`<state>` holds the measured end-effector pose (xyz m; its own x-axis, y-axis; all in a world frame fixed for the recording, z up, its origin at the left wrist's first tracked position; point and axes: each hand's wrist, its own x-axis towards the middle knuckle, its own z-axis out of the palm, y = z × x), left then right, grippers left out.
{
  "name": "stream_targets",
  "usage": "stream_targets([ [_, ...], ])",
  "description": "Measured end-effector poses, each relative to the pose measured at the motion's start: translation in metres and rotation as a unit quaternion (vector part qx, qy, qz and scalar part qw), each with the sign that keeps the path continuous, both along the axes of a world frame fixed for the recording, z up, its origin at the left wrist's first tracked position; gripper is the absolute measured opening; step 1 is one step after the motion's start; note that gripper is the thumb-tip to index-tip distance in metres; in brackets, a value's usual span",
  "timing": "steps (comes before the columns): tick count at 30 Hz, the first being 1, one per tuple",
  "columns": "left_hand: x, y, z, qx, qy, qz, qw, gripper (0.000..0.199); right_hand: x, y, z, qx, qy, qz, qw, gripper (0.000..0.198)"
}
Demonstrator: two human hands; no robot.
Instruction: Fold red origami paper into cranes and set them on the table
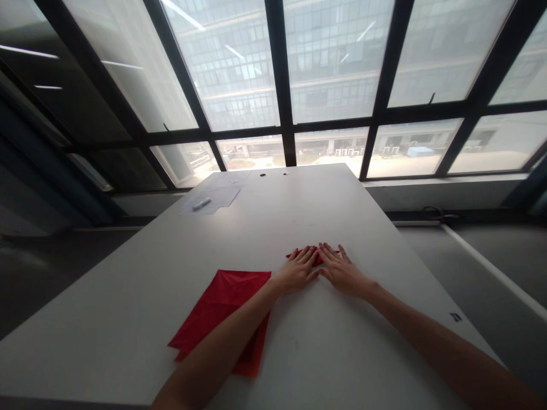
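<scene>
Ideally, the left hand (299,274) and right hand (343,275), fingers (330,254) outstretched flat, gripping nothing, press the small red piece (318,259) evenly; its creases are hard to make out.

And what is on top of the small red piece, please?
The left hand and the right hand both lie on the small red piece. Red shows between the hands and at its outer ends. The rest is covered, so its full shape cannot be seen.

Red piece (317,261), white table (123,319)
</scene>
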<state>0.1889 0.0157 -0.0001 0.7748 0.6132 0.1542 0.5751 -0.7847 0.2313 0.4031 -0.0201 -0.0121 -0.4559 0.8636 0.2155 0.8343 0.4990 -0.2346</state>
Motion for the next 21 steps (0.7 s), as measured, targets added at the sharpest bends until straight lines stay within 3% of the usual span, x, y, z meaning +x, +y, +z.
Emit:
stream_targets([
  [2, -0.001, 0.001, -0.002, 0.002, 0.008, -0.002, 1.000, 0.067, -0.004, -0.003, -0.001, -0.014, 0.000, 0.021, 1.000, 0.071],
  [12, -0.004, -0.003, 0.003, -0.012, 0.017, -0.007, 1.000, 0.070, 0.001, -0.005, -0.005, -0.044, -0.011, -0.037, 0.998, 0.086],
  [17, -0.006, -0.001, 0.005, -0.026, 0.027, -0.010, 0.999, 0.069, 0.004, -0.003, -0.004, -0.043, -0.005, -0.145, 0.989, 0.091],
  [21, -0.005, 0.000, 0.005, -0.020, 0.043, -0.011, 0.999, 0.070, 0.004, 0.002, 0.001, 0.009, 0.010, -0.237, 0.971, 0.087],
])
